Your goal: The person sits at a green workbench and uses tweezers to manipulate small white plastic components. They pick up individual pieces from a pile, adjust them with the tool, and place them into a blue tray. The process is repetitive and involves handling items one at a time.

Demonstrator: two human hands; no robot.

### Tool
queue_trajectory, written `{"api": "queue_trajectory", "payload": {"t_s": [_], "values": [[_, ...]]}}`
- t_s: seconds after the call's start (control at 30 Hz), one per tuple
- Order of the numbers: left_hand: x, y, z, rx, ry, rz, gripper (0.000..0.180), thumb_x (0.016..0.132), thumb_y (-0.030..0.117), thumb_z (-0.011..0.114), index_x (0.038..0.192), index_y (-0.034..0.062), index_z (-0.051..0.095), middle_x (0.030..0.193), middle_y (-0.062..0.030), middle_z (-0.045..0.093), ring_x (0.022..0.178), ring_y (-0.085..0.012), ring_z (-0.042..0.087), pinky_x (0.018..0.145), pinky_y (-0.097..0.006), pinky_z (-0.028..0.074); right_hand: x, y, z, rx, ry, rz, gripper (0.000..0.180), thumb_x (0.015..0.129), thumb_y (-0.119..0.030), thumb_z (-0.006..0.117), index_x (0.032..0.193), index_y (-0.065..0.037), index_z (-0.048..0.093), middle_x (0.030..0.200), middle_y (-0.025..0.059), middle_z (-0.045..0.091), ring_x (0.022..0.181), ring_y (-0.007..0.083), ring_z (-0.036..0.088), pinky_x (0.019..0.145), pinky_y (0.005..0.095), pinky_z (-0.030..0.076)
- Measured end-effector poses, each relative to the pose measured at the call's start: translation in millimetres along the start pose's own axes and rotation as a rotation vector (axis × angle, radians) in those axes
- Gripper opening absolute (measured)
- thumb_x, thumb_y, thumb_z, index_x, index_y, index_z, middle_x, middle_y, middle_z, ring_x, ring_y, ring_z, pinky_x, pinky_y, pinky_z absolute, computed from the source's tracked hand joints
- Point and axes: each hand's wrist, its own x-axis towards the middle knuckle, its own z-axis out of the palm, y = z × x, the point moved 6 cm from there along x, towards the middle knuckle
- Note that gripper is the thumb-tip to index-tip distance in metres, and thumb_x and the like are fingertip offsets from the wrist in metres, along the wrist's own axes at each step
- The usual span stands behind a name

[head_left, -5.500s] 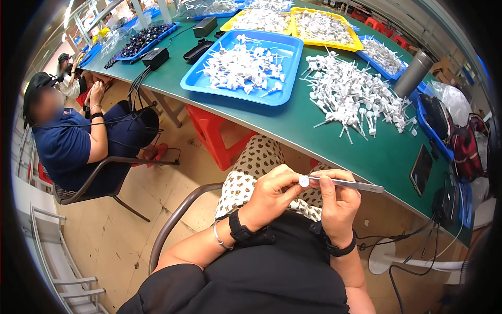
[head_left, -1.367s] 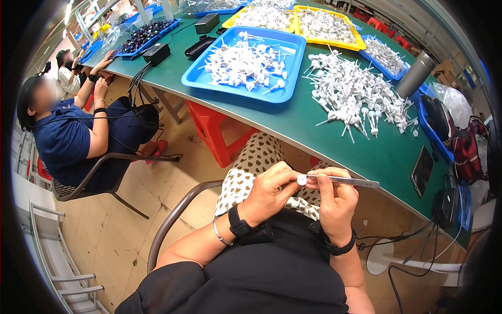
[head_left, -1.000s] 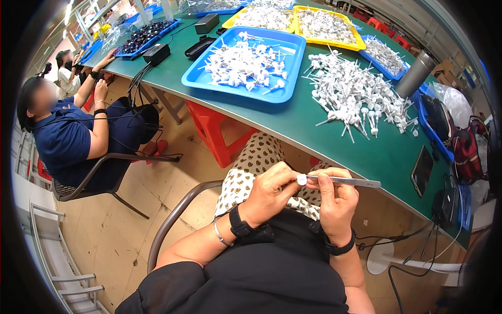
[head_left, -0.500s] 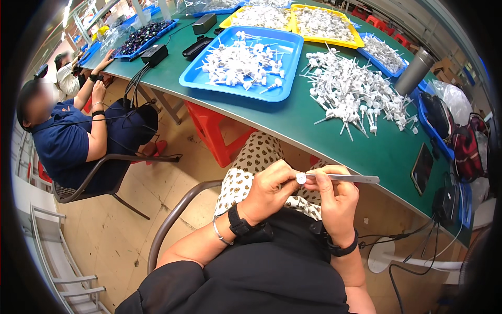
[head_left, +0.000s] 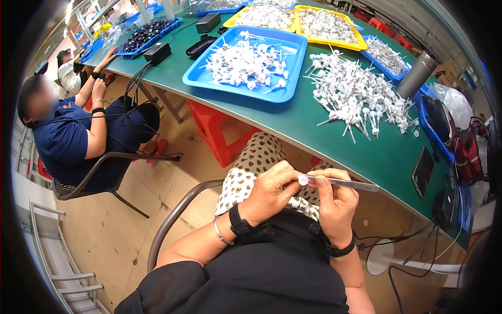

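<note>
Above my lap, my left hand (head_left: pixel 274 184) pinches a small white plastic piece with a round head (head_left: pixel 303 180). Its thumb and fingertips are closed on the piece, and they hide most of it. Close beside it, my right hand (head_left: pixel 337 203) grips slim metal tweezers (head_left: pixel 356 184) between thumb and fingers. The broad end of the tweezers sticks out to the right, past the hand, while the tips reach the white piece. Whether the tips are pressed into it is too small to tell.
On the green table (head_left: pixel 285 123) lie a blue tray (head_left: pixel 191 78) of white stemmed pieces and a loose pile of similar pieces (head_left: pixel 361 94). Yellow trays (head_left: pixel 361 43), a grey flask (head_left: pixel 417 74) and a phone (head_left: pixel 422 171) sit farther round. A co-worker (head_left: pixel 68 128) sits at left.
The outer end of the tweezers has dipped slightly, so they slope down more to the right. Both hands keep their grips in nearly the same place.
</note>
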Motion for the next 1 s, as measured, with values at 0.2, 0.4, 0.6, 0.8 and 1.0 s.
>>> {"api": "queue_trajectory", "payload": {"t_s": [0.2, 0.4, 0.6, 0.8, 1.0], "values": [[-0.3, -0.6, 0.3, 0.010, -0.007, 0.006, 0.013, 0.083, 0.000, 0.076, 0.095, 0.0023, 0.071, 0.079, -0.0066, 0.062, 0.068, -0.0180, 0.059, 0.059, -0.030, 0.046, 0.7, 0.9, -0.5, -0.029, 0.012, -0.006, 0.012, 0.101, -0.007, 0.060, 0.103, 0.005, 0.060, 0.094, 0.0127, 0.072, 0.085, 0.0153, 0.070, 0.080, 0.0285, 0.058], [0.3, -2.2, 1.6, -0.009, -0.025, 0.013, 0.015, 0.085, 0.000, 0.072, 0.099, 0.0055, 0.071, 0.079, -0.0063, 0.056, 0.067, -0.0211, 0.058, 0.059, -0.032, 0.047, 1.5, 0.6, -0.8, 0.050, 0.079, 0.006, 0.008, 0.098, -0.003, 0.063, 0.100, 0.004, 0.064, 0.089, 0.0104, 0.071, 0.078, 0.0162, 0.069, 0.072, 0.0283, 0.056], [-0.3, -3.0, 2.7, -0.032, -0.041, -0.011, 0.015, 0.085, 0.000, 0.072, 0.100, 0.0047, 0.070, 0.080, -0.0071, 0.057, 0.069, -0.0222, 0.059, 0.061, -0.033, 0.048, 0.7, 2.1, -1.5, -0.026, 0.079, -0.039, 0.006, 0.096, -0.004, 0.066, 0.097, 0.003, 0.067, 0.086, 0.0091, 0.070, 0.070, 0.0169, 0.067, 0.064, 0.0283, 0.052], [-0.9, -4.5, 4.5, -0.056, -0.053, -0.026, 0.014, 0.086, 0.000, 0.072, 0.100, 0.0033, 0.070, 0.080, -0.0079, 0.059, 0.070, -0.0220, 0.060, 0.061, -0.033, 0.049, 2.9, -9.4, 0.4, -0.196, 0.030, -0.166, 0.004, 0.094, -0.004, 0.067, 0.095, 0.000, 0.067, 0.085, 0.0093, 0.069, 0.069, 0.0207, 0.065, 0.061, 0.0309, 0.051], [-5.2, -13.8, 5.9, -0.111, -0.071, -0.059, 0.012, 0.088, 0.000, 0.071, 0.100, 0.0023, 0.072, 0.083, -0.0076, 0.062, 0.071, -0.0189, 0.063, 0.061, -0.031, 0.050, 9.9, -22.7, 3.0, -0.321, -0.138, -0.244, 0.003, 0.093, -0.002, 0.067, 0.095, 0.000, 0.067, 0.088, 0.0096, 0.070, 0.072, 0.0213, 0.066, 0.064, 0.0318, 0.052]]}}
